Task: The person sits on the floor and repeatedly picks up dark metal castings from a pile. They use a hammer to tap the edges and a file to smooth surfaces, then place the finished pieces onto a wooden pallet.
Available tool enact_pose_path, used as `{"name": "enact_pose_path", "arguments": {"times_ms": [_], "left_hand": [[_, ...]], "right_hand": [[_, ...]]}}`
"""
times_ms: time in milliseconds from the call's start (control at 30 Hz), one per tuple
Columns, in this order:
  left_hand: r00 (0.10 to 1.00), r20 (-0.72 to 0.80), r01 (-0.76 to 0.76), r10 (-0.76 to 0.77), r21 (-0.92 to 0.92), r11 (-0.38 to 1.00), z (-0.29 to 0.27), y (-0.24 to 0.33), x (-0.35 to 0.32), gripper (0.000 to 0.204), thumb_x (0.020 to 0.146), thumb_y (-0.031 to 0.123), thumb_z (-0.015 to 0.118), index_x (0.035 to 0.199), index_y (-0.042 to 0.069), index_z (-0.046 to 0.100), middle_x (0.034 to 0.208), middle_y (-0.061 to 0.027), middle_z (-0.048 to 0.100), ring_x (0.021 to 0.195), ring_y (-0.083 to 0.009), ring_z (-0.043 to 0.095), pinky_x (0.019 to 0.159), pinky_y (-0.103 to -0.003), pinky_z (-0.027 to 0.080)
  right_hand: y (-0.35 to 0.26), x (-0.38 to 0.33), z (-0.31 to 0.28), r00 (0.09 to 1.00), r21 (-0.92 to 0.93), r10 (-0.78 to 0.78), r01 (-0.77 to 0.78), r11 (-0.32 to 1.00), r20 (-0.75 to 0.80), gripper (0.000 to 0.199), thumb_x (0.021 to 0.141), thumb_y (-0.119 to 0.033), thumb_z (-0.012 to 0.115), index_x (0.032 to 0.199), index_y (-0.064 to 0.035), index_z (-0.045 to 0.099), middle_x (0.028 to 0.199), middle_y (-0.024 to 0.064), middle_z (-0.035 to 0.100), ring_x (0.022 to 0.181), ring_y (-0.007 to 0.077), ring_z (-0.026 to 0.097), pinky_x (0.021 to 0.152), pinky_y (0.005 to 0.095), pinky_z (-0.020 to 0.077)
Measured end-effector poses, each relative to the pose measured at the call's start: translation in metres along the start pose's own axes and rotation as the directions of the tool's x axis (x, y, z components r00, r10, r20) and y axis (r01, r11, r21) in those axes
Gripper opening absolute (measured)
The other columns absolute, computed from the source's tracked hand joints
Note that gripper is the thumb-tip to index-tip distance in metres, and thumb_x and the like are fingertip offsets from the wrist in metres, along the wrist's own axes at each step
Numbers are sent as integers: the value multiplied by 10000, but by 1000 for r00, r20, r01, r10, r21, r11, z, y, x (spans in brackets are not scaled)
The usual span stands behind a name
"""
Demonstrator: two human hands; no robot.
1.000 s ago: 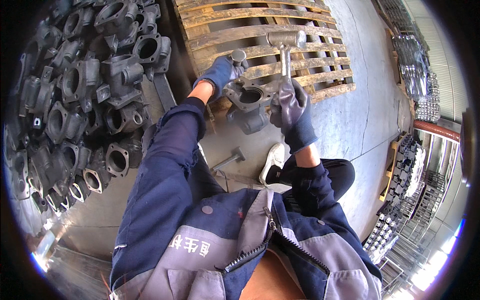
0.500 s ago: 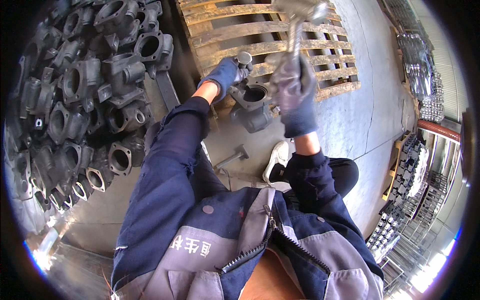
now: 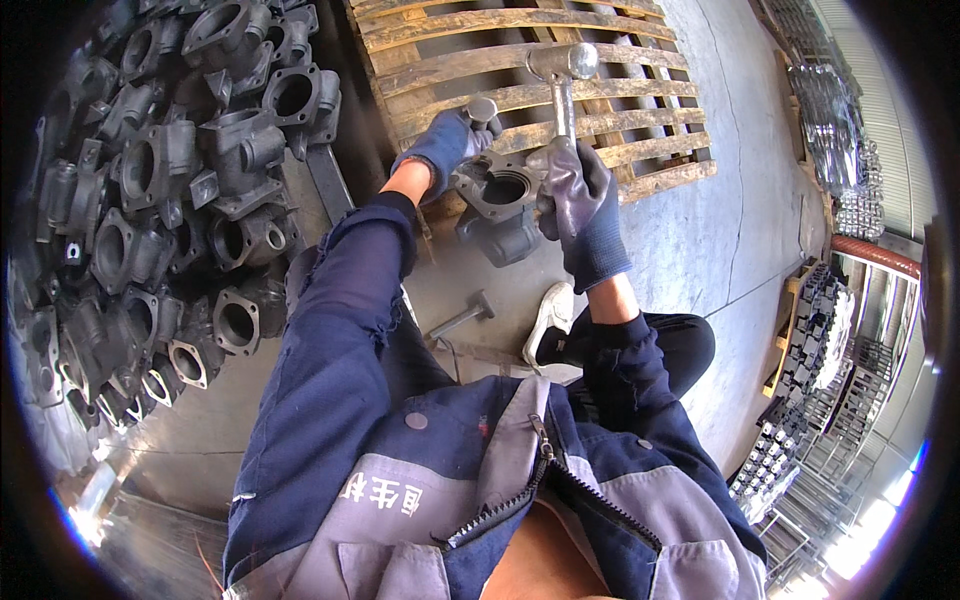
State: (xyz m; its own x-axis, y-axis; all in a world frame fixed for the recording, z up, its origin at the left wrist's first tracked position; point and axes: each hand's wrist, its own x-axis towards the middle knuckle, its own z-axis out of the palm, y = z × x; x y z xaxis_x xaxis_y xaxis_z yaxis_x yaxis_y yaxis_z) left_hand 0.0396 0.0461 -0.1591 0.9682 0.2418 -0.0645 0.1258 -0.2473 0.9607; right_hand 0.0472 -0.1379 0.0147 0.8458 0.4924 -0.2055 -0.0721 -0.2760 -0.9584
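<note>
Dark grey cast-metal housing with round bore (image 3: 497,217) is between the gloved right hand (image 3: 577,197), gripping a silver metal hammer (image 3: 562,66), and the gloved left hand (image 3: 448,145), closed around a round-headed steel tool (image 3: 481,109). Striking seems under way; what remains, I cannot tell. The hammer, blurred and farther before, is now nearer.

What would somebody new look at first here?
Probably the shiny hammer in the right hand, seen against the wooden pallet at the top. Then comes the big pile of metal castings along the left side. Between that hand and the left hand, another casting shows its round opening.
</note>
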Motion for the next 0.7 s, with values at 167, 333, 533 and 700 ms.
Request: {"name": "enact_pose_path", "arguments": {"times_ms": [167, 333, 533, 700], "left_hand": [[999, 21, 39, -39, 13, 999, 6, -2, 0, 163, 813, 55, 606, 967, 55, 660, 853, -69, 662, 782, -150, 555, 729, -286, 468], [984, 32, 175, -173, -91, 980, 12, 5, -3, 171, 796, 46, 614, 951, 77, 679, 818, -77, 677, 742, -162, 566, 704, -287, 471], [998, -9, 68, -69, -37, 997, 7, -21, -3, 193, 788, 57, 634, 973, 73, 685, 854, -67, 697, 762, -146, 599, 704, -286, 483], [986, -44, 159, -161, -43, 986, 9, 19, -18, 223, 805, 130, 664, 1017, 65, 681, 888, -97, 702, 802, -162, 635, 727, -312, 504]], "right_hand": [[-1, -9, 7, 999, -35, 32, -32, 999, -2, 370, 947, -395, 522, 875, -33, 552, 570, -21, 467, 456, 49, 433, 402, 220, 330], [20, 0, -5, 957, -34, -285, 287, 957, 50, 406, 941, -421, 523, 966, -16, 546, 703, 42, 560, 472, 75, 503, 385, 225, 396], [-63, 15, -6, 895, 401, -420, 333, 853, 149, 302, 921, -183, 542, 1147, 12, 493, 778, 109, 632, 622, 124, 618, 478, 222, 514], [51, 10, 15, 994, -280, -80, 99, 955, 78, 295, 929, -223, 525, 1037, 47, 578, 846, 146, 673, 785, 194, 635, 676, 306, 500]]}}
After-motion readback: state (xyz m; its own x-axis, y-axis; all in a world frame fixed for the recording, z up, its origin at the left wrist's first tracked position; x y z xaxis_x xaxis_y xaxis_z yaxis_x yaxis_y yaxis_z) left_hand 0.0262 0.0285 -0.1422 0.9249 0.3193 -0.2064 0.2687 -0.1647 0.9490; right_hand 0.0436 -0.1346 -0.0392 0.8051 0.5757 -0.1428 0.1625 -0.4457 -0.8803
